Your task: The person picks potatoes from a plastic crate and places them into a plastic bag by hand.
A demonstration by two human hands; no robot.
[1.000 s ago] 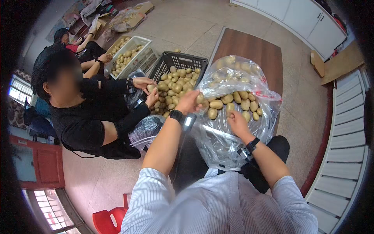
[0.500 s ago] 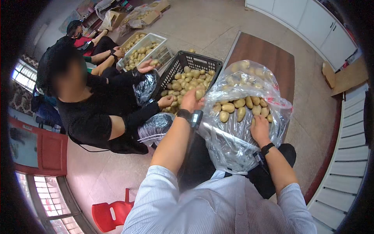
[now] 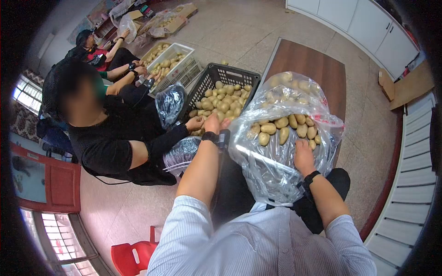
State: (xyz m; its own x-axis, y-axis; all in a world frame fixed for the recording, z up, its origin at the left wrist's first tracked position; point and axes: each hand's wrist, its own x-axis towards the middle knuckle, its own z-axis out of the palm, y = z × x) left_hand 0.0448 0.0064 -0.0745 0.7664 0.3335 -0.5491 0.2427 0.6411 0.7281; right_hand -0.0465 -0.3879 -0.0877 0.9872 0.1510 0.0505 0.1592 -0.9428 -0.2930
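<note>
My left hand (image 3: pixel 215 123) is over the near right side of a black crate (image 3: pixel 256 76) of potatoes (image 3: pixel 222 106). Its thumb and fingers are apart, and I see no potato in it. My right hand (image 3: pixel 304 158) rests on a clear plastic bag (image 3: pixel 271 177) laid over my lap and a brown tabletop. Its fingertips are just below a group of loose potatoes (image 3: pixel 301 131) on the plastic, fingers stretched out and nothing visible in them. More potatoes show blurred through the bag's far part.
A co-worker in black (image 3: pixel 115 133) sits at my left, a hand (image 3: pixel 194 123) at the same crate. Beyond are a white crate (image 3: pixel 189 69) of potatoes and other people. A red chair (image 3: pixel 133 257) stands at lower left, white cabinets (image 3: pixel 363 23) at far right.
My left hand has moved left and down to the crate, and the potato it held no longer shows. My right hand has drawn back slightly. The co-worker's far hand has moved away from the crate.
</note>
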